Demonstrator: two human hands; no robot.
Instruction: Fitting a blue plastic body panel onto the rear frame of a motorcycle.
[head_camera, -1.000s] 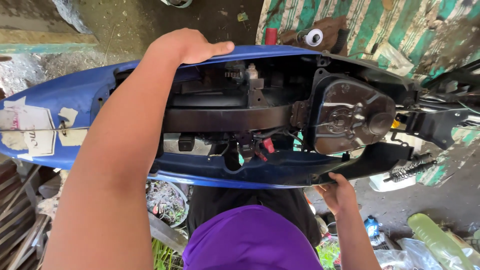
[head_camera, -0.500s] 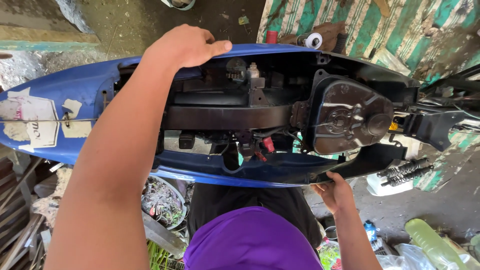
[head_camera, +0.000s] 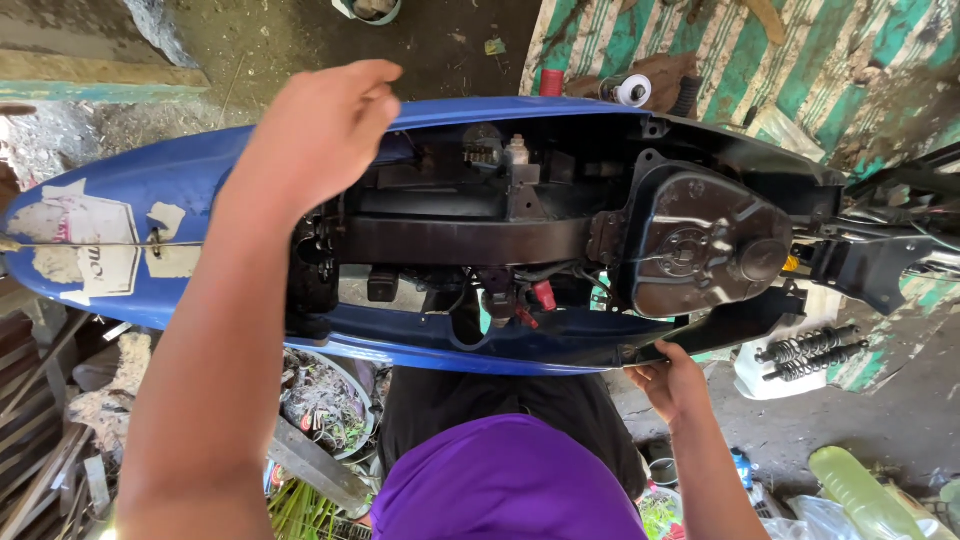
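**Blue scooter body, seat off**

Blue scooter body (head_camera: 120, 200) spans the frame above dirt floor; black fuel tank (head_camera: 705, 245) inside, right end; left hand (head_camera: 315, 135) loosely curled, raised over far edge; right hand (head_camera: 672, 382) gripping near lower edge.

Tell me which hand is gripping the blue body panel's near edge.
The right hand, fingers curled on the blue body panel; the left hand hovers open above the far side.

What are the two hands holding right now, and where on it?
The right hand grips the near lower edge of the blue scooter body, by the black fuel tank. The left hand is over the far edge; whether it grips cannot be told.
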